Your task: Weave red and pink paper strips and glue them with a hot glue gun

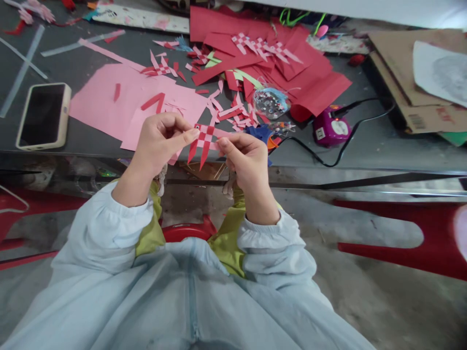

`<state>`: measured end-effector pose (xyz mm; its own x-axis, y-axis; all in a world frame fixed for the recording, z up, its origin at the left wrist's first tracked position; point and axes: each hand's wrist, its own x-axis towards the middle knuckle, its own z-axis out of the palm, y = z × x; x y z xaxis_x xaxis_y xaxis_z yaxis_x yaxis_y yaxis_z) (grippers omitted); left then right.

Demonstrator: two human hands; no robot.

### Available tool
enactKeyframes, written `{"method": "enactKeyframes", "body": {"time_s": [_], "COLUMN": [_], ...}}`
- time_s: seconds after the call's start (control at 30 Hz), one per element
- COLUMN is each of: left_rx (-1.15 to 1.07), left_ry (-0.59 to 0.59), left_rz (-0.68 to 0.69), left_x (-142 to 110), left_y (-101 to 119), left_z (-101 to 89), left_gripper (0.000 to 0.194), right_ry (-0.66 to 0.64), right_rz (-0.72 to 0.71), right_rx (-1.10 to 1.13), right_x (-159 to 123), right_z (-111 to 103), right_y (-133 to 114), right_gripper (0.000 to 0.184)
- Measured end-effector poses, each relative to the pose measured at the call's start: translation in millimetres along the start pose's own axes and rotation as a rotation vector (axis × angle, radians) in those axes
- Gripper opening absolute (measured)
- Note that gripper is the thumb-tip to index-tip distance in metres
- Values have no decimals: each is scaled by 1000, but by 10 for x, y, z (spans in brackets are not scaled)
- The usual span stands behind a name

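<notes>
– Holding what in the left hand [160, 136]?
– One end of a woven paper piece [206, 137], red and pink, with a little round eye near the thumb. Pinched shut, thumb to finger.
– And in the right hand [248, 158]?
– The other end, by the pink strips. Pinched shut too, thumb and finger close together.
– Held up where?
– Over the near edge of the gray table [375, 150], between both hands. Red pointy strips hanging down from the middle.
– Anything around it?
– Pink sheets [102, 95] behind the left hand, and a phone [43, 115] farther left. Past the hands, a heap of paper bits [239, 113] and a clear bag [270, 103] of tiny round things.
– And farther back?
– Big red sheets [323, 90], with more checkered pieces [260, 47] on top.
– On the right?
– A purple box [330, 131] with a black cord [345, 145]. Near the far right, brown cardboard [394, 73] under a drawing [443, 70].
</notes>
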<state>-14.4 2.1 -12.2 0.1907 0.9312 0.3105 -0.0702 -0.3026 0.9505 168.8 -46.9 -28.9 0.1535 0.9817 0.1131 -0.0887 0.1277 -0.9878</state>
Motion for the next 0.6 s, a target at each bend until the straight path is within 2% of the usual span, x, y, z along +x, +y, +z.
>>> {"method": "enactKeyframes", "body": {"time_s": [0.2, 0.43, 0.6], "left_rx": [-28, 7, -1], "left_ry": [-18, -63, -40], "left_rz": [-52, -112, -79], "left_x": [-4, -28, -21], "left_y": [25, 65, 20], "left_z": [-6, 54, 46], "left_gripper": [26, 28, 23], "right_ry": [-3, -172, -161], "right_rz": [11, 85, 106], "right_rx": [9, -10, 8], "right_x": [3, -23, -31], "right_z": [6, 33, 51], "right_y": [-33, -10, -43], "right_gripper": [47, 45, 46]}}
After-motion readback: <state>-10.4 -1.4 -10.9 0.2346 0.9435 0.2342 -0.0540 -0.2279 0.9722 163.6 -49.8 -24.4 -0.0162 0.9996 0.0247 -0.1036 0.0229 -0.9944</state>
